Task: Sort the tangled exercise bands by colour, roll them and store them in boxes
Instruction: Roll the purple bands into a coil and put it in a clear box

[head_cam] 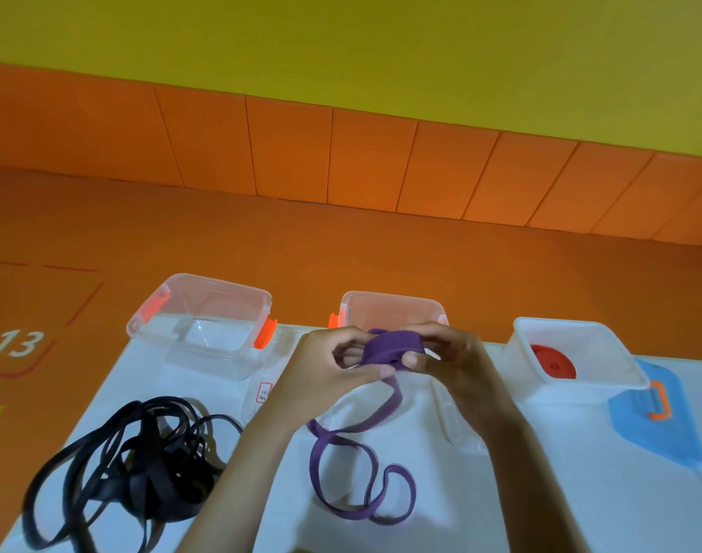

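Your table (pixel 560 492) carries three boxes along its far edge: left box (pixel 221 283), middle box (pixel 393 300), right box (pixel 602 349). A rolled band (pixel 553 362) lies in the right box. The tangled bands (pixel 141 464) lie front left. The loose band (pixel 389 347) trails before the middle box.

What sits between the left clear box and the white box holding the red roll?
Head view: a third clear box, partly hidden by the left hand and right hand, which grip the purple band.
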The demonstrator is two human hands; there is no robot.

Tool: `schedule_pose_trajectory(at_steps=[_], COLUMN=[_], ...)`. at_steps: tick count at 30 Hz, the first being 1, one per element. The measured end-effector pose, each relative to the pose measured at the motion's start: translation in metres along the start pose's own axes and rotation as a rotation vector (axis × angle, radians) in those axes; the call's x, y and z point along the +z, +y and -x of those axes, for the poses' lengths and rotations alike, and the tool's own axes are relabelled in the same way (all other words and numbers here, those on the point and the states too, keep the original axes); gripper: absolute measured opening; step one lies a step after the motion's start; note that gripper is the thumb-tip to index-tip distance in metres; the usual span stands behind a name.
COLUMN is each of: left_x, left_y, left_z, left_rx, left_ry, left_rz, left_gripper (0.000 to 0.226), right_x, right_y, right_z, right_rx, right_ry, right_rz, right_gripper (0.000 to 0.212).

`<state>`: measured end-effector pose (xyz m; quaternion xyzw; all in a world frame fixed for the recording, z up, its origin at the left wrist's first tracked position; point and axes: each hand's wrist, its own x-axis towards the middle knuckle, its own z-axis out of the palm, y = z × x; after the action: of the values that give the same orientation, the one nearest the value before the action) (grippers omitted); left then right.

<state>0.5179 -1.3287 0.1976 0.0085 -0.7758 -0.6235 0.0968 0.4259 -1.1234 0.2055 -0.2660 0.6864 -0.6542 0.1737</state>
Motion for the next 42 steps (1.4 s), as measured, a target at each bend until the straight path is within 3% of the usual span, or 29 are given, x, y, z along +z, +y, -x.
schedule_pose_trajectory(at_steps=[2,3,7,9,15,17,21,26,29,31,33,34,40,42], left_x=[-0.006,-0.010,-0.018,-0.017,-0.021,-0.024,-0.025,-0.015,-0.020,-0.019,-0.013,-0.011,-0.016,-0.016], left_y=[-0.002,-0.003,-0.009,-0.012,-0.009,-0.007,-0.005,0.000,0.000,-0.001,-0.003,-0.005,-0.008,-0.010], left_z=[0.001,0.001,0.001,0.004,0.010,0.011,0.011,0.016,0.010,0.008,0.010,0.011,0.005,0.003], left_rx=[0.007,0.011,0.001,-0.009,-0.010,0.025,0.042,0.031,0.043,0.037,0.029,0.027,-0.012,-0.018], left_ry=[0.012,0.000,-0.088,-0.103,-0.014,-0.011,-0.047,0.040,0.041,0.027,0.026,0.030,0.036,0.002], left_rz=[-0.038,-0.097,-0.380,-0.392,-0.109,-0.179,-0.373,-0.133,-0.218,-0.304,-0.328,-0.301,-0.113,-0.192], left_gripper=[0.021,0.022,0.019,0.017,0.037,0.032,0.019,0.032,0.034,0.029,0.025,0.026,0.035,0.030], right_x=[0.012,0.016,0.014,0.010,0.021,0.027,0.024,0.014,0.016,0.018,0.016,0.013,0.015,0.018], right_y=[0.009,0.013,0.019,0.016,0.019,0.020,0.003,-0.005,0.007,0.009,0.004,0.002,0.012,0.018], right_z=[0.003,0.004,0.004,0.003,0.005,0.006,-0.001,-0.001,0.005,0.004,0.000,-0.002,0.005,0.009], right_rx=[0.010,0.025,0.084,0.083,0.076,0.109,0.005,0.038,0.085,0.101,-0.004,-0.058,0.060,0.081], right_ry=[-0.013,-0.012,-0.018,-0.019,-0.015,-0.028,-0.077,0.008,-0.022,-0.058,-0.047,-0.036,0.052,0.027], right_rz=[-0.153,-0.109,0.348,0.400,-0.024,-0.015,0.326,0.049,-0.083,0.088,0.419,0.475,0.016,0.055], right_gripper=[0.034,0.031,0.032,0.032,0.027,0.028,0.039,0.033,0.033,0.032,0.031,0.029,0.027,0.032])
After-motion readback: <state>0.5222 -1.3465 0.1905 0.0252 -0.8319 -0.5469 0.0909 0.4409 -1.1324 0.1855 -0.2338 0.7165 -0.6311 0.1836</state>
